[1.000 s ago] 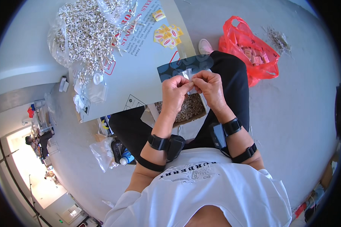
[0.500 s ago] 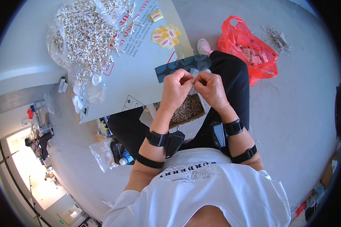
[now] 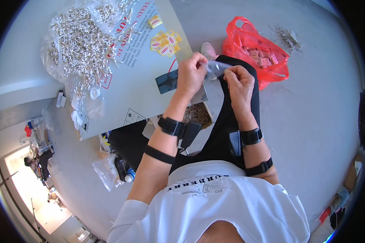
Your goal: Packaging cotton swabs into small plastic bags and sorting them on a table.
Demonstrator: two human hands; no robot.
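Note:
A small clear plastic bag [image 3: 217, 69] is stretched between my two hands, above my dark-trousered lap. My left hand [image 3: 192, 73] pinches its left end near the table edge. The fingers of my right hand [image 3: 241, 84] are closed at its right end. Whether anything is inside the bag, I cannot tell. Below my left wrist, partly hidden by my forearm, an open box [image 3: 209, 115] is full of small brownish pieces. A dark translucent strip [image 3: 165, 83] lies on the table beside my left hand.
On the table [image 3: 121, 99] are a heap of white-tipped sticks like cotton swabs [image 3: 79, 44] spilling from clear plastic, and several yellow-and-white cards [image 3: 166, 42]. A red plastic bag [image 3: 280, 72] with pink packets stands on the floor at right, near scattered sticks [image 3: 287, 39].
My hands have moved apart and slightly upward, pulling the plastic bag out between them. The surroundings have shifted a little to the left in view.

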